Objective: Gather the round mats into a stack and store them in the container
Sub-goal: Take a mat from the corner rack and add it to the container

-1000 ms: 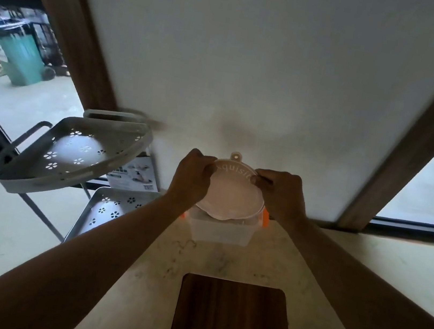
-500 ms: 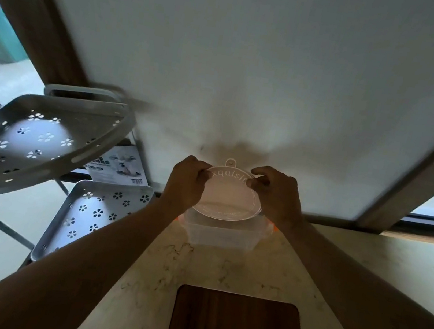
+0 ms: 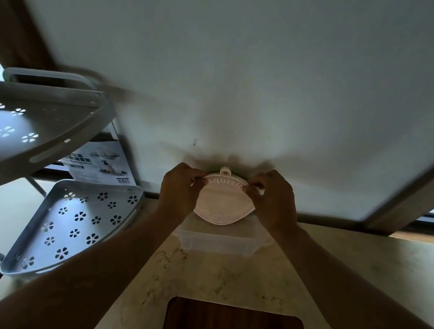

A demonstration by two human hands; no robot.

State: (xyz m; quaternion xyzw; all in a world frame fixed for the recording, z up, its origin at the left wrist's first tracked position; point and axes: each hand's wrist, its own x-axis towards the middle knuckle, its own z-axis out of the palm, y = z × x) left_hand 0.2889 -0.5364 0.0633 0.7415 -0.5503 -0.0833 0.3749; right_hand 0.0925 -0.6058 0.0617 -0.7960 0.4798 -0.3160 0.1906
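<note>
From the head view I see my left hand (image 3: pixel 180 187) and right hand (image 3: pixel 272 198), fingers clamped on the round mats (image 3: pixel 222 203) held over the clear container (image 3: pixel 215 241) on the counter (image 3: pixel 221 277), and I judge the flexed stack could snag the rim and spring out.

You have a single view, from the camera on your head. It looks forward and steeply down along both outstretched forearms to the counter (image 3: pixel 363 270) and the wall behind it. It sits close, wide-angle, bending the wall's edges and the shelf rack (image 3: pixel 75 222) at left.
</note>
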